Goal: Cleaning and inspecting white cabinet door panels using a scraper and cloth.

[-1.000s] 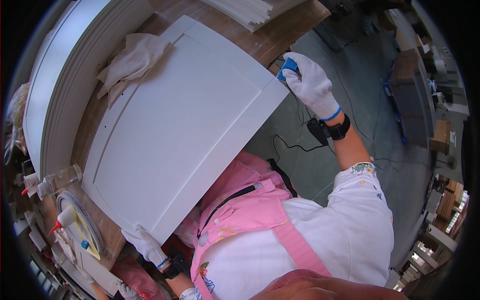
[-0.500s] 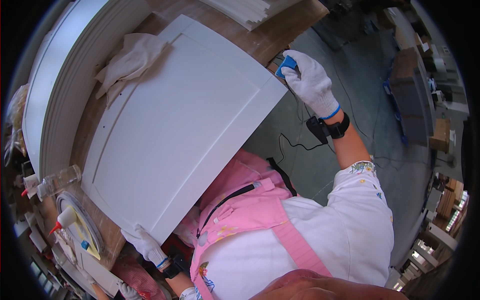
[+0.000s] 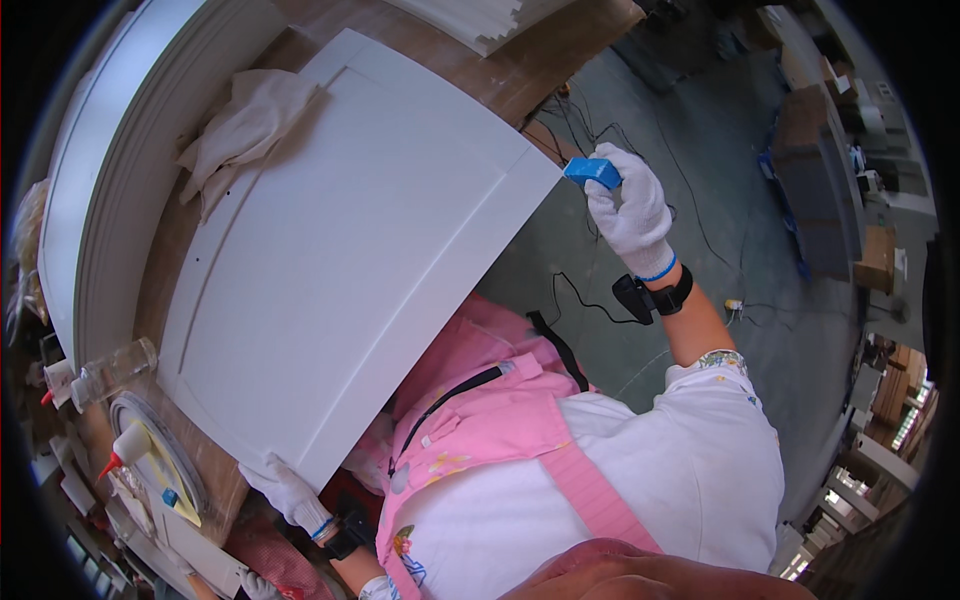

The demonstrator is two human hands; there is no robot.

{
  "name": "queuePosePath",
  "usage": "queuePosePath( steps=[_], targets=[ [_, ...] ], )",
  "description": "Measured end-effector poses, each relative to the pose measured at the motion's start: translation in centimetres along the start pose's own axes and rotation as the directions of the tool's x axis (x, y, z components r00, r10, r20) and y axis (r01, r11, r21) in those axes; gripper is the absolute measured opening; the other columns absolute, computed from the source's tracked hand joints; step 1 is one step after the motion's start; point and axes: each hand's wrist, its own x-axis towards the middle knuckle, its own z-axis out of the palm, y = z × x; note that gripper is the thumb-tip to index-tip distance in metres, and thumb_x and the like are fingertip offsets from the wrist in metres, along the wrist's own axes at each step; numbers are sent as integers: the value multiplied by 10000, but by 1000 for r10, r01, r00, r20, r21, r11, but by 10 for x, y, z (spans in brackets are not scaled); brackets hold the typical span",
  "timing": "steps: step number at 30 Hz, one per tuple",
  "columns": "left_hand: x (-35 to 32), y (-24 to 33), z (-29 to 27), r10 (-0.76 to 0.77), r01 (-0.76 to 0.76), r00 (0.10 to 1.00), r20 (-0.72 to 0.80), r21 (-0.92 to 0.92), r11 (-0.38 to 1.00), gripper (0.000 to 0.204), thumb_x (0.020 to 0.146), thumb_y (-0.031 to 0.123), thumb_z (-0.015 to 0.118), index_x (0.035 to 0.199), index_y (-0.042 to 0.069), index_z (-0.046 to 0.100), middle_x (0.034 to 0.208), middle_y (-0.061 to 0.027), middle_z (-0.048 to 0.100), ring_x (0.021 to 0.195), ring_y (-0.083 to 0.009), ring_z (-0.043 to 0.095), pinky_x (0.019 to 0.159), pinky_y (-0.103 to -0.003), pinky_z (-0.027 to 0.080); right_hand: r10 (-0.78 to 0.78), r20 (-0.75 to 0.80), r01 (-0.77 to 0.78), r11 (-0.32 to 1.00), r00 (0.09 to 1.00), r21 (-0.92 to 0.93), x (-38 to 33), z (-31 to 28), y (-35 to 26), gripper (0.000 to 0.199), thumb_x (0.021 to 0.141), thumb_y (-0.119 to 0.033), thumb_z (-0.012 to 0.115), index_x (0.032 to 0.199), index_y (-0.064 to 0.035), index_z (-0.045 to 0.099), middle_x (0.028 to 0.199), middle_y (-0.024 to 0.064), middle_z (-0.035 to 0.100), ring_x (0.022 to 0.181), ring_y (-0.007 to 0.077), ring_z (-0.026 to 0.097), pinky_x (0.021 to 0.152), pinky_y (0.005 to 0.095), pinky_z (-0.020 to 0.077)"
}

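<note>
A white cabinet door panel (image 3: 350, 250) with a recessed centre lies across a brown work table (image 3: 160, 270). In my gloved right hand (image 3: 640, 210) is a small blue sanding sponge (image 3: 594, 172), pinched between thumb and fingers. The sponge is at the panel's right corner, against or very close to its edge. My gloved left hand (image 3: 288, 494) grips the panel's near left corner, with its thumb side on top; the fingers below are partly hidden. A crumpled beige cloth (image 3: 248, 120) rests over the panel's far left edge.
Stacked white panels (image 3: 95, 180) line the left side, with more white pieces (image 3: 480, 18) at the far end. A red-tipped white bottle (image 3: 131, 444), a round lid (image 3: 120, 408) and a clear bottle (image 3: 115, 373) stand left. Cables (image 3: 590, 300) cross the floor. Another person's gloved hand (image 3: 258, 585) shows below.
My right hand has moved slightly down, and the sponge has turned from the panel's upper edge to its right corner. My left hand keeps its place on the panel.
</note>
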Motion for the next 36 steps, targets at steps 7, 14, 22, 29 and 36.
queuePosePath(
  steps=[7,14,22,29,36],
  targets=[
    [4,-3,3,-16,16,1000,-9,42,999,717,989,425,514,1547,69,238,1528,-192,393,1332,-349,474,1085,-397,380,-63,69,63,998,996,6,-17,8,1,392,837,-103,706,1185,-46,535,1096,163,645,941,357,642,825,416,520],
    [2,-2,2,-7,8,1000,-6,13,1000,739,988,458,518,1547,65,237,1526,-199,391,1334,-350,469,1088,-392,376,-45,-11,44,998,999,-45,-20,8,-1,425,812,-98,718,1189,-49,528,1082,158,644,911,357,631,810,416,518],
    [4,-7,2,2,-1,1000,-11,31,1000,745,989,468,515,1544,53,240,1526,-204,389,1336,-347,467,1093,-392,372,-13,-18,13,999,1000,-32,-27,13,1,402,812,-70,701,1171,-49,521,1067,157,638,900,368,623,810,421,515],
    [4,-5,2,-13,13,1000,3,24,1000,742,991,449,524,1538,34,243,1532,-211,376,1352,-342,451,1105,-387,364,-28,-56,28,1000,998,2,-25,15,2,382,823,-70,696,1163,-44,523,1073,158,635,909,366,625,817,411,514],
    [5,-11,5,26,-26,999,-28,-17,1000,735,992,442,525,1538,37,246,1523,-210,390,1343,-341,462,1099,-386,369,93,-95,-92,996,991,8,-23,16,5,357,879,-101,682,1195,-23,535,1124,178,636,985,352,639,880,389,514]
  ],
)
